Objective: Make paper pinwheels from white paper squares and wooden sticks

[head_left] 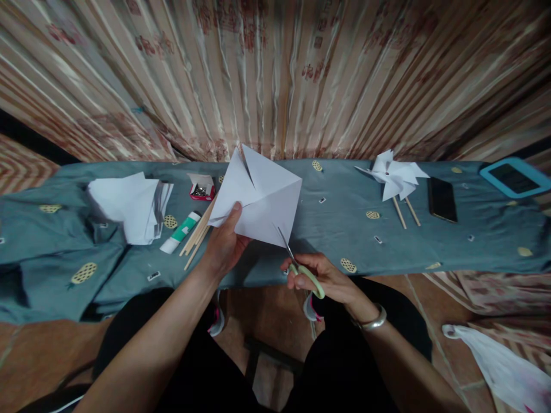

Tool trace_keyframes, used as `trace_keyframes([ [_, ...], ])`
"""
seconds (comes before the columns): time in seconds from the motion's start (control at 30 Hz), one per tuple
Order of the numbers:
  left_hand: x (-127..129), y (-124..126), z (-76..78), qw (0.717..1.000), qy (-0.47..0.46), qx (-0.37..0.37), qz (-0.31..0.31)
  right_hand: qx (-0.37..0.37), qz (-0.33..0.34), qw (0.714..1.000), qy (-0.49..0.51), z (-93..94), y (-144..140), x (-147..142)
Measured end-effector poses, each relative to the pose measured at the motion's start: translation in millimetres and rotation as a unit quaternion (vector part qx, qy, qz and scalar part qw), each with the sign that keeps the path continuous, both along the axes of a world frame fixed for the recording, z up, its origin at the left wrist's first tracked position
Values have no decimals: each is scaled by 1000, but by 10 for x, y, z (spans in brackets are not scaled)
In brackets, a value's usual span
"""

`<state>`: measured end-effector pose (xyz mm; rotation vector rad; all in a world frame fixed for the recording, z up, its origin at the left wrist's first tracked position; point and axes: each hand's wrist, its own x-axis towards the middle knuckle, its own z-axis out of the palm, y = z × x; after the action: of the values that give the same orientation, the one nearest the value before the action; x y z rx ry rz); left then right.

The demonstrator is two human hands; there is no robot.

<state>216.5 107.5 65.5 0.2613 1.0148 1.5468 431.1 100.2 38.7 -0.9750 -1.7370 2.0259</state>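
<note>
A square sheet of white paper (271,206) is pinched at its lower left side by my left hand (228,238), thumb on top. Slits run inward from its upper and left corners, and crease lines cross its face. My right hand (322,275) grips scissors (307,276) with pale green handles. Their blades are at the sheet's lower corner, pointing toward its middle. Just left of the paper, thin wooden sticks (197,236) lie beside a green and white glue tube (181,232). Behind them stands an opened small red box (201,188) with small metallic pieces inside.
White paper sheets (124,203) are piled on the cloth-covered table (336,229) at left. To the right lie white paper pinwheels (394,175) on sticks, a dark phone (442,199) and a blue-framed tablet-like device (516,176). A patterned curtain (275,74) hangs behind; a white plastic bag (503,361) is at lower right.
</note>
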Motion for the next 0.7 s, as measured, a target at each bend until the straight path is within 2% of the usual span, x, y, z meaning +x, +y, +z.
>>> trace_keyframes([
  [0.17,-8,11,-9,1000,-6,-6,7,-4,-6,1000,4,-12,7,-4],
  [0.37,-25,8,-20,1000,2,3,-6,-53,-21,998,19,-65,-2,-8],
  [0.7,-15,24,-5,1000,-9,2,13,-105,-43,993,28,-60,-6,-39],
])
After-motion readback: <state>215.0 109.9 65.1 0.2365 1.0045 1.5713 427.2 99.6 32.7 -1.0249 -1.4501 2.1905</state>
